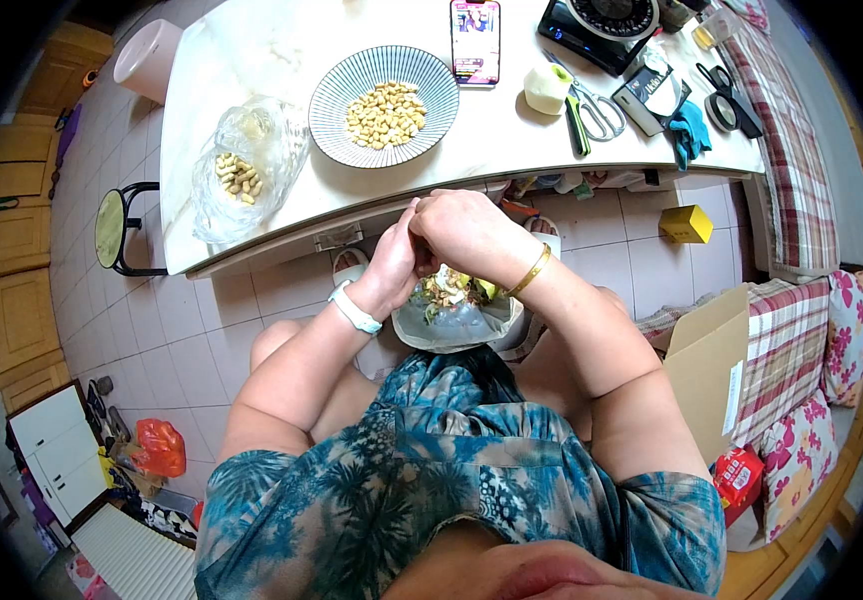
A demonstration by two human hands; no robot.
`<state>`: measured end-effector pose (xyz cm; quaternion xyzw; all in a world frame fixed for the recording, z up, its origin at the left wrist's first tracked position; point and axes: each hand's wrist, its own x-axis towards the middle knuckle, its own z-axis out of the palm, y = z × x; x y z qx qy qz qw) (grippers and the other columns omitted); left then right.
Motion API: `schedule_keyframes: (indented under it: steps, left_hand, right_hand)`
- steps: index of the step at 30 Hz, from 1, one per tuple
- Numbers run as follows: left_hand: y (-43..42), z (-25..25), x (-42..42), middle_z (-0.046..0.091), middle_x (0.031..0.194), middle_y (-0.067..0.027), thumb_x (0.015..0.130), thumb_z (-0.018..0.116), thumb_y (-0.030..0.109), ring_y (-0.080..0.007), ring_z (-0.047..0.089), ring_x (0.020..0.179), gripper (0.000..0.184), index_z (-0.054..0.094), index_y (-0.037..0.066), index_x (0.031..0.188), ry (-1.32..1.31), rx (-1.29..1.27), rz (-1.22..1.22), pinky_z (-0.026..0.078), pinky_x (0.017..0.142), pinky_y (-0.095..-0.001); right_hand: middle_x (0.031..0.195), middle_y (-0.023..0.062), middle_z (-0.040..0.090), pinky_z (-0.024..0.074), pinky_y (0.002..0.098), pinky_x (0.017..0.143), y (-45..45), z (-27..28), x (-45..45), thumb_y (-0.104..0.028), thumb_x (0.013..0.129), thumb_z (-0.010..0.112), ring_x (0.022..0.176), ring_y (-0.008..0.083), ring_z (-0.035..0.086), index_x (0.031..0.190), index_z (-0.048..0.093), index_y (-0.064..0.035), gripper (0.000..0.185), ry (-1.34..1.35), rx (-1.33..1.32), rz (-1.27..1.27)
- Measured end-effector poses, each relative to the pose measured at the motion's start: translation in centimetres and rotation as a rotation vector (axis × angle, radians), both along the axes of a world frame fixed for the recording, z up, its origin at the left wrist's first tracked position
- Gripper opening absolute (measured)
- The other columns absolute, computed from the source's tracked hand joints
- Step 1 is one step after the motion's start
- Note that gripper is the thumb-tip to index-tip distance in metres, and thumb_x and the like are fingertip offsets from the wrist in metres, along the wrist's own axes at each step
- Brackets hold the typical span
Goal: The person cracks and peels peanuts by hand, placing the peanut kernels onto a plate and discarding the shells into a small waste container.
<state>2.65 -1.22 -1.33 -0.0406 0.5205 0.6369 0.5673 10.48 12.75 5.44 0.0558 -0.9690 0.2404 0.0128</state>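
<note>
My left hand (398, 255), with a white band at its wrist, meets my right hand (460, 228) in front of the table edge. Both have curled fingers pressed together, and whatever is between them is hidden. Just below them a lined waste bin (462, 335) holds shells, peels and scraps. On the table a striped bowl (330, 128) contains shelled peanuts (386, 114). To its left, unshelled peanuts (239, 178) lie in a clear plastic bag (214, 215).
Behind the bowl lies a lit phone (476, 42). Farther right are a peeled round fruit (547, 88), a green-handled peeler (578, 125), scissors (607, 118) and a teal cloth (690, 133). A stool (112, 229) stands left; an open cardboard box (707, 350) is at my right.
</note>
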Motion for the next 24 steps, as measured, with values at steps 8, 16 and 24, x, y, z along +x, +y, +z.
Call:
schedule_keyframes:
  steps: [8,16,24]
  left_hand:
    - [-0.07,0.36,-0.01,0.063,0.090,0.0012,0.108,0.041,0.047,-0.0089,0.056,0.070,0.040,0.063,0.014,0.112,-0.006,0.015,-0.022,0.046,0.059,-0.0236]
    - [-0.01,0.26,0.08,0.062,0.088,0.0017,0.108,0.041,0.047,-0.0089,0.056,0.068,0.040,0.063,0.014,0.111,-0.003,-0.008,-0.009,0.045,0.059,-0.0234]
    - [-0.13,0.08,-0.05,0.063,0.090,0.0022,0.108,0.041,0.049,-0.0086,0.057,0.070,0.041,0.062,0.015,0.113,0.000,0.008,-0.030,0.047,0.060,-0.0239]
  right_hand:
    - [0.090,0.0151,0.073,0.0574,0.0398,0.080,0.01,0.13,-0.06,-0.016,0.059,0.082,0.089,0.0317,0.071,0.081,0.074,-0.0029,0.026,-0.036,0.032,-0.004]
    - [0.088,0.0155,0.071,0.0569,0.0407,0.078,0.07,0.44,0.11,-0.013,0.068,0.075,0.087,0.0316,0.070,0.078,0.072,-0.0039,0.014,-0.012,0.003,0.013]
    - [0.088,0.0156,0.071,0.0570,0.0406,0.079,0.04,0.11,0.10,-0.011,0.069,0.073,0.087,0.0317,0.070,0.079,0.072,-0.0038,0.012,-0.009,0.025,0.012]
